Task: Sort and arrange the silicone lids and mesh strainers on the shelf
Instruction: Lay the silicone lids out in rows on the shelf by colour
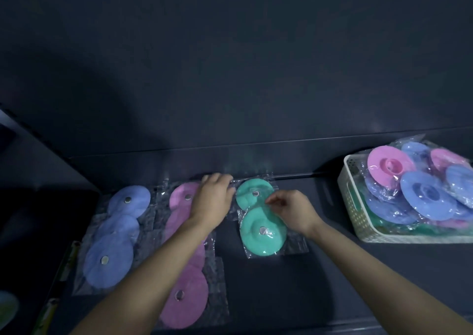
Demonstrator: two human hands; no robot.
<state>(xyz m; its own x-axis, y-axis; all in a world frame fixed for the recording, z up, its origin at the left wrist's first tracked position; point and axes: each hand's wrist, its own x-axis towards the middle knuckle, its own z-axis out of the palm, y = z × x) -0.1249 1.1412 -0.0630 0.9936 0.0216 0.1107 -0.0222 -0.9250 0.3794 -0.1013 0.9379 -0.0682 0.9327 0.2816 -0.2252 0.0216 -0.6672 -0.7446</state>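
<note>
On the dark shelf (332,270) lie three rows of silicone lids in clear bags: blue lids (107,260) at the left, pink lids (186,304) in the middle, green lids (261,232) to the right. My left hand (213,197) reaches over the far pink lid, and its fingers touch the plastic at the far green lid's (252,192) left edge. My right hand (291,209) pinches the clear wrap between the two green lids.
A white perforated basket (358,214) at the right holds several bagged pink, blue and green lids (425,193). The shelf's back wall runs just behind the rows. Yellow-green packaging (64,270) lies at the left edge.
</note>
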